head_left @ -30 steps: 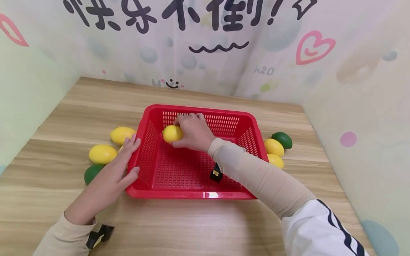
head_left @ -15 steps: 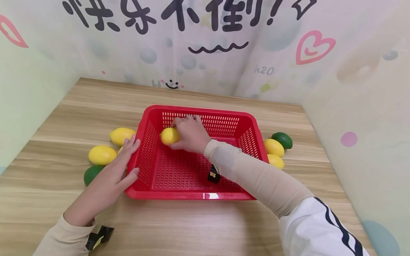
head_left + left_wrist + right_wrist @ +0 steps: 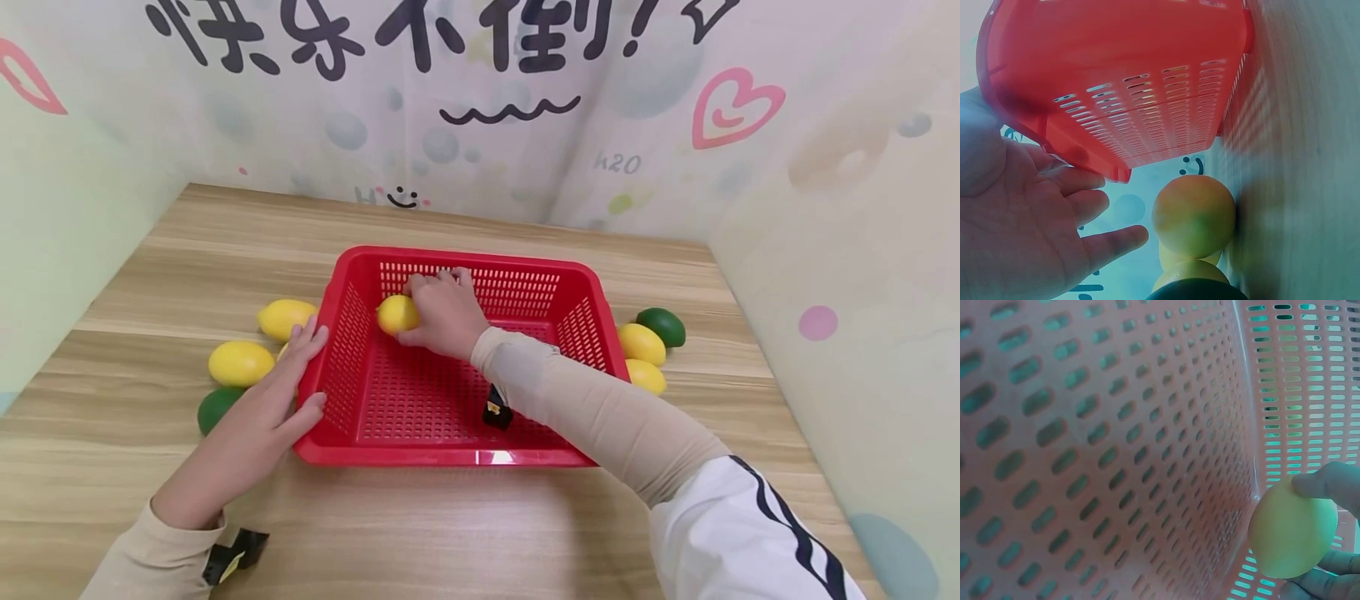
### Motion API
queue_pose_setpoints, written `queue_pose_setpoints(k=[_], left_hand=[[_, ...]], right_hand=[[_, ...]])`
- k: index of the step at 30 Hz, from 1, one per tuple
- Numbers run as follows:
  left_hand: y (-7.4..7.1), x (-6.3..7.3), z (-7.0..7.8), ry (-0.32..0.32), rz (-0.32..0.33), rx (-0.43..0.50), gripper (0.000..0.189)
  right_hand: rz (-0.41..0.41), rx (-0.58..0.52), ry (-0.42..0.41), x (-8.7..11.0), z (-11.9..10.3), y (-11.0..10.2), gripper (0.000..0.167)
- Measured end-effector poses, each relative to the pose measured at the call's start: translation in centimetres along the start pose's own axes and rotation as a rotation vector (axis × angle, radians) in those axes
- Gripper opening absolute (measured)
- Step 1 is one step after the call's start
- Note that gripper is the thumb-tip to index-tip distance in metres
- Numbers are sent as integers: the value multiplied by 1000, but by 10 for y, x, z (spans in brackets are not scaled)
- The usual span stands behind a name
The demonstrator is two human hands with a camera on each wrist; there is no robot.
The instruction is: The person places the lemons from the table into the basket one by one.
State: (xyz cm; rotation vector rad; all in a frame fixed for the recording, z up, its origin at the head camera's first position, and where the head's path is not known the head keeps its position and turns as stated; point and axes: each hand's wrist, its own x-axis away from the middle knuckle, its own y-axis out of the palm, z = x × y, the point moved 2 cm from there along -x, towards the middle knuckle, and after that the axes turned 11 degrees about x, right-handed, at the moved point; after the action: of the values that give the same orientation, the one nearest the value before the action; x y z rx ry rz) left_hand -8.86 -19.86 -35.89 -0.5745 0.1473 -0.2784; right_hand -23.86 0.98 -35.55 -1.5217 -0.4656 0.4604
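Observation:
My right hand (image 3: 448, 315) pinches a yellow lemon (image 3: 397, 315) inside the red plastic basket (image 3: 420, 457), towards its back left corner. In the right wrist view, thumb and fingers grip the lemon (image 3: 1293, 531) from either side, close to the slotted walls. My left hand (image 3: 251, 429) lies along the basket's left rim with fairly straight fingers. From the left wrist view, the fingers (image 3: 1116, 242) reach along the outside of the basket's rim, palm towards the camera.
Left of the basket are several yellow lemons (image 3: 242, 363) and a dark green fruit (image 3: 219, 408), partly behind the left hand. On the right side lie yellow lemons (image 3: 641, 346) and another dark green fruit (image 3: 662, 327). A printed curtain (image 3: 480, 150) hangs behind the wooden table (image 3: 420, 533).
My right hand and the lemon have shifted slightly to the left within the basket, dipping a little and rising again. The left hand and the basket have stayed put.

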Motion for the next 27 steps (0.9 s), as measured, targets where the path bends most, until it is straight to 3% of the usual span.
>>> queue_pose_setpoints(k=[27], left_hand=[[0,0,-1,-15,-3,7,76]], right_hand=[[6,-49,3,-6,-3,12,51]])
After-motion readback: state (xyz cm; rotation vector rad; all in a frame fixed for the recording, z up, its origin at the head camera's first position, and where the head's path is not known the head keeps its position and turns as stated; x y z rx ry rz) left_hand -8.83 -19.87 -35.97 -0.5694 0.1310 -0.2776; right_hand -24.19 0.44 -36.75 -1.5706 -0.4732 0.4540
